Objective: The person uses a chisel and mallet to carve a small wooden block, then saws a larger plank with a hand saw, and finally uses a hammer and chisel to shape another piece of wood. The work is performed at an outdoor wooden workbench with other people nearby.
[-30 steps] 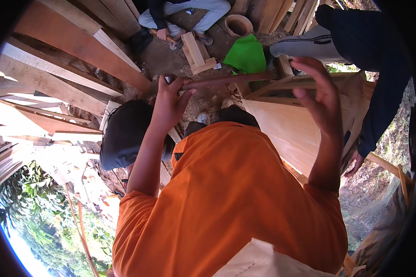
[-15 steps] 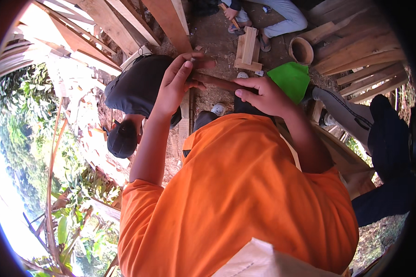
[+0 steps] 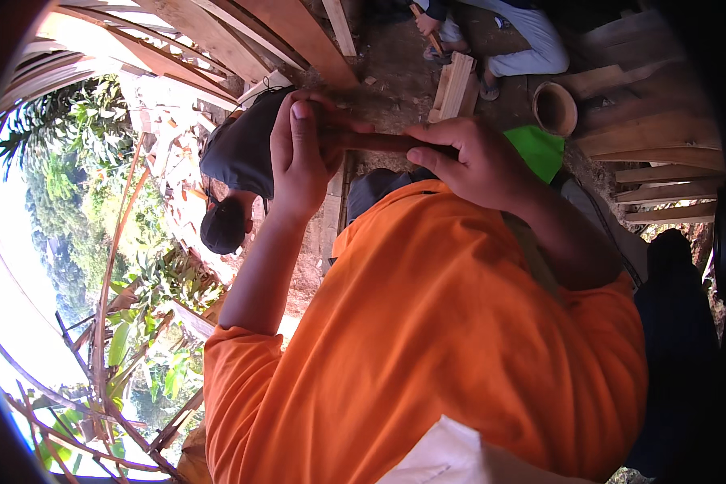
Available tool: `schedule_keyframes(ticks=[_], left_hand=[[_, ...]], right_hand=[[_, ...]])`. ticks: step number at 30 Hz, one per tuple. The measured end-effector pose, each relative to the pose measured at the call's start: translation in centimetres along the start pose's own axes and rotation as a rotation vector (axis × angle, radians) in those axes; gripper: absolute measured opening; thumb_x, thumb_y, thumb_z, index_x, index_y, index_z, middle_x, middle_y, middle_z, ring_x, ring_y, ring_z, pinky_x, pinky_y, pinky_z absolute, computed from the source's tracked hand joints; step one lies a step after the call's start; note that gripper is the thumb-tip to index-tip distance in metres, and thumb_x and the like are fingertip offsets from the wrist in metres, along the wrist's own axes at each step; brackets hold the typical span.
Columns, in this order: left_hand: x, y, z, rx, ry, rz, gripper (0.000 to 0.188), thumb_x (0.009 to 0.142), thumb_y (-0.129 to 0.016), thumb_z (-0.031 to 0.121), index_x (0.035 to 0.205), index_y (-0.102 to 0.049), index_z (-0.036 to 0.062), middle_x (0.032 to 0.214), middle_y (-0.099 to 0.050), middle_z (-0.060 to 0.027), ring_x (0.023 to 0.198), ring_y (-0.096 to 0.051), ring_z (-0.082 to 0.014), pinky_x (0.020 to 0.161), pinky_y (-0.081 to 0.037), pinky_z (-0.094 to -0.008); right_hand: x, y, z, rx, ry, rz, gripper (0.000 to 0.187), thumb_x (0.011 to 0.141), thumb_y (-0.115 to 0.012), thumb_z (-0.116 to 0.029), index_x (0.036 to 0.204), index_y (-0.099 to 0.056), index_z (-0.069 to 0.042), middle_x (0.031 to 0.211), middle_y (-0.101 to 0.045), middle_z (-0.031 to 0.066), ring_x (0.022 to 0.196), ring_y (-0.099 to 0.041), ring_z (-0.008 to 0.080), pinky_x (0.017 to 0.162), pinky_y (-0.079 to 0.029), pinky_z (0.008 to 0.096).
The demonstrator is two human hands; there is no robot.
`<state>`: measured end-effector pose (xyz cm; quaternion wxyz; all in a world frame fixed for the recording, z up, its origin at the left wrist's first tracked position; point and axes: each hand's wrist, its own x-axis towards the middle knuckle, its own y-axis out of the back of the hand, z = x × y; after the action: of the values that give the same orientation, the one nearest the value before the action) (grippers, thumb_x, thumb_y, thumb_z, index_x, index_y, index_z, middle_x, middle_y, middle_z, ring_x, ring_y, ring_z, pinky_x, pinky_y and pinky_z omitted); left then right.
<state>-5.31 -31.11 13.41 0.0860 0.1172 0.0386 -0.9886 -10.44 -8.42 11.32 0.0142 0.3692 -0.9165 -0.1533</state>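
A slim reddish-brown stick, probably wooden [image 3: 379, 143], lies crosswise between my two hands in front of my orange shirt. My left hand [image 3: 298, 165] holds its left end, thumb pointing up and fingers curled behind. The stick's right end is in my right hand [image 3: 480, 165], with thumb and forefinger closed around it. My fingers cover both ends, so the stick's full shape is hidden.
A person in a dark shirt and cap [image 3: 224, 224] bends at the left. Farther off, a seated person's hand [image 3: 426, 24] grips a wooden-handled tool near a stacked wooden block [image 3: 455, 87]. A round tub [image 3: 554, 109], bright green cloth [image 3: 538, 152] and planks [image 3: 653, 137] lie to the right.
My hands stay on the stick, which has turned closer to level. My left fingers have folded farther behind it. The surroundings have shifted in view as my head moved.
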Motion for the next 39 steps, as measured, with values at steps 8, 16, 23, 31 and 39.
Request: schedule_keyframes(ticks=[8, 16, 23, 31, 39], left_hand=[[2.9, -2.7, 4.3, 0.154, -0.039, -0.095, 0.044, 0.108, -0.025, 0.044, 0.112, -0.047, 0.0060, 0.085, -0.068, -0.0179, 0.044, -0.044, -0.0102, 0.039, -0.032, -0.0201], [5.6, 0.0, 4.8, 0.144, -0.011, -0.335, 0.050, 0.106, -0.036, 0.042, 0.130, -0.047, -0.0002, 0.099, -0.060, -0.0117, 0.083, -0.061, -0.0211, 0.076, -0.051, -0.0350], [6.6, -0.7, 3.2, -0.227, -0.191, -0.096, 0.046, 0.107, -0.044, 0.033, 0.141, -0.044, 0.0021, 0.102, -0.056, -0.0033, 0.081, -0.050, -0.0091, 0.080, -0.044, -0.0258], [7.7, 1.8, -1.9, -0.784, 0.085, 0.092, 0.043, 0.107, -0.028, 0.044, 0.123, -0.053, 0.0127, 0.098, -0.055, -0.0027, 0.080, -0.049, -0.0197, 0.078, -0.045, -0.0380], [9.0, 7.6, 0.4, -0.763, 0.136, -0.264, 0.029, 0.103, -0.030, 0.032, 0.091, -0.050, 0.0134, 0.084, -0.049, -0.0014, 0.060, -0.038, -0.0161, 0.054, -0.033, -0.0289]], right_hand=[[0.9, 2.7, 0.9, 0.218, -0.002, 0.015, 0.029, 0.095, -0.068, -0.012, 0.118, -0.066, 0.006, 0.093, -0.073, 0.0102, 0.090, -0.067, 0.0117, 0.078, -0.053, 0.0272], [1.4, 0.6, 1.7, 0.323, -0.048, 0.085, 0.027, 0.096, -0.066, -0.013, 0.117, -0.066, 0.004, 0.086, -0.067, 0.0022, 0.083, -0.060, 0.0060, 0.072, -0.049, 0.0245], [3.6, -3.7, 1.9, 0.467, -0.007, 0.272, 0.022, 0.096, -0.065, -0.017, 0.109, -0.068, 0.000, 0.078, -0.067, 0.0023, 0.071, -0.059, 0.0057, 0.064, -0.048, 0.0252], [7.4, -12.2, 3.3, 0.485, 0.025, 0.425, 0.017, 0.097, -0.062, -0.014, 0.104, -0.066, 0.000, 0.086, -0.066, 0.0042, 0.080, -0.062, 0.0120, 0.074, -0.049, 0.0293], [8.5, -16.1, 2.1, 0.368, 0.117, 0.310, 0.038, 0.104, -0.053, -0.017, 0.136, -0.052, 0.002, 0.127, -0.060, 0.0109, 0.119, -0.056, 0.0152, 0.101, -0.045, 0.0300]])
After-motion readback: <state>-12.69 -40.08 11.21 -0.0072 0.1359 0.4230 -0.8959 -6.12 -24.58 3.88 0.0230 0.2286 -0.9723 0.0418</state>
